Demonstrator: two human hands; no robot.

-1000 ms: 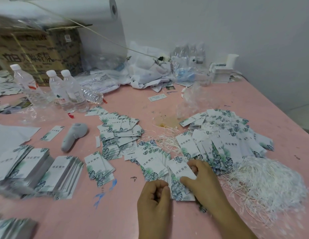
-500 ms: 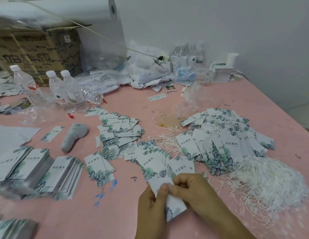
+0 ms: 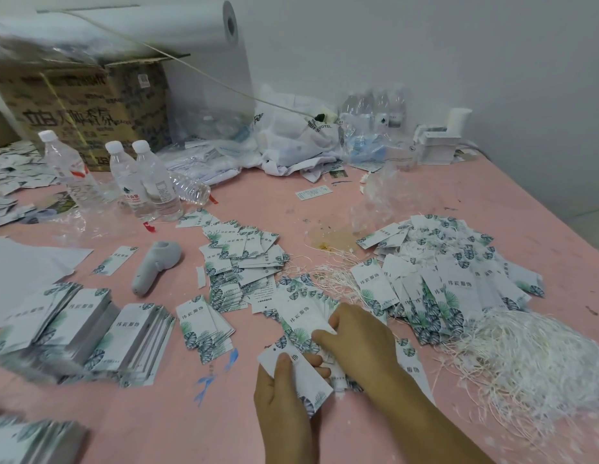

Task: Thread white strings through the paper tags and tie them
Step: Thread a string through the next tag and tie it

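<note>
My left hand (image 3: 284, 400) holds a white paper tag (image 3: 300, 376) with a green leaf print, thumb on its face, hole end pointing up left. My right hand (image 3: 361, 339) reaches over a loose fan of tags (image 3: 305, 316) just behind it, fingers curled and pinching at a tag's edge. A big tangle of white strings (image 3: 525, 363) lies to the right of my right arm. A heap of tags with strings through them (image 3: 452, 272) sits behind the tangle.
Neat stacks of tags (image 3: 87, 326) stand at the left, a scattered tag pile (image 3: 244, 259) in the middle. A grey handheld tool (image 3: 154, 267), water bottles (image 3: 141, 182), a cardboard box (image 3: 80, 105), plastic bags and a white roll crowd the pink table (image 3: 191, 413).
My left hand has taken one tag and drawn it down and left. My right hand has moved up off that tag onto the fan of tags behind.
</note>
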